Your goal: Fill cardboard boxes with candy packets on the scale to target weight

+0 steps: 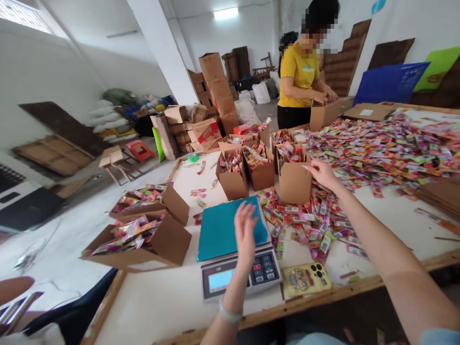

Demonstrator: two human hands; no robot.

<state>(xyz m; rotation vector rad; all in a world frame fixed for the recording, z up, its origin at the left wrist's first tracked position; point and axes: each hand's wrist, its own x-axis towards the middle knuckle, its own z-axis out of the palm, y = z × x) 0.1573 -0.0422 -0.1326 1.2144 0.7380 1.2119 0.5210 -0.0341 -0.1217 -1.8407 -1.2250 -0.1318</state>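
Observation:
My left hand [246,229] is over the teal platform of a digital scale [215,230], its fingers apart and slightly blurred, holding nothing. My right hand [322,174] pinches the right edge of an open cardboard box [295,183] that holds small colourful packets. Beside that box stand more open boxes [261,173] filled with the same packets. Loose packets [316,215] lie around the box's base and to the right of the scale. A phone in a yellow patterned case [306,279] rests by the scale's right corner.
Two filled boxes [143,239] stand at the table's left edge. A large heap of packets [388,148] covers the far right, with flattened cardboard [440,196] near it. Across the table, a person in a yellow shirt [298,72] handles another box [323,115]. Green tape [192,157] lies at the far left corner.

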